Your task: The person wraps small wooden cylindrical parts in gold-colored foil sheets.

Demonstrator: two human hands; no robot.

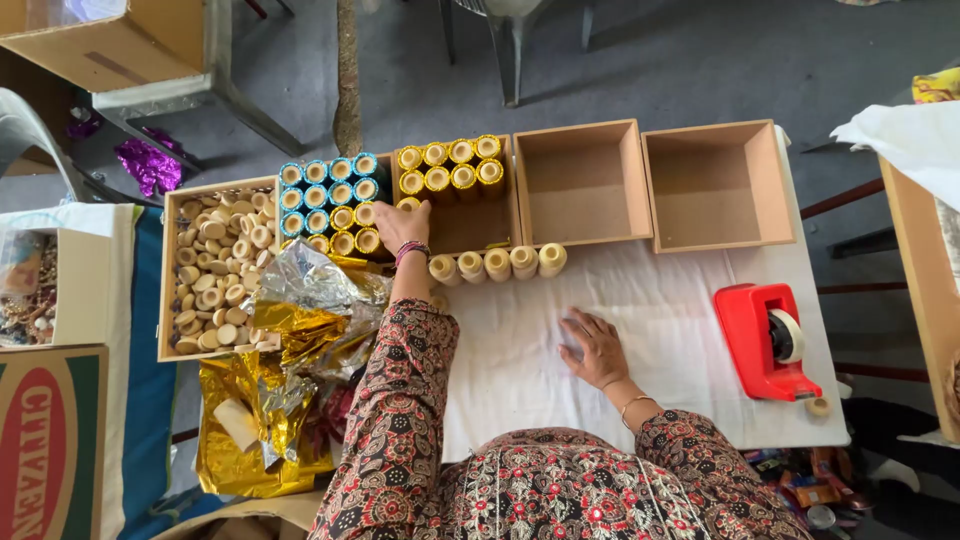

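Left hand (402, 226) reaching into box of wrapped rolls, right hand (592, 343) flat on white cloth.

Free room on the white table cloth (690, 340) between right hand and red tape dispenser (768, 340) near the right edge; two empty cardboard boxes (583, 182) open at the far edge, grey floor beyond. Left-hand fingers curled down among yellow-wrapped rolls (448, 165) in a half-filled box (470, 228), touching them; cannot tell if clamped on one. Blue-wrapped rolls (330, 195) just beside, plain wooden rolls (215, 270) in a tray further left. Five bare cream rolls (497, 263) in a row on the cloth, near the box. Right-hand fingers apart, pressed flat, holding nothing. Gold foil sheets (300, 330) crumpled beside the left arm.
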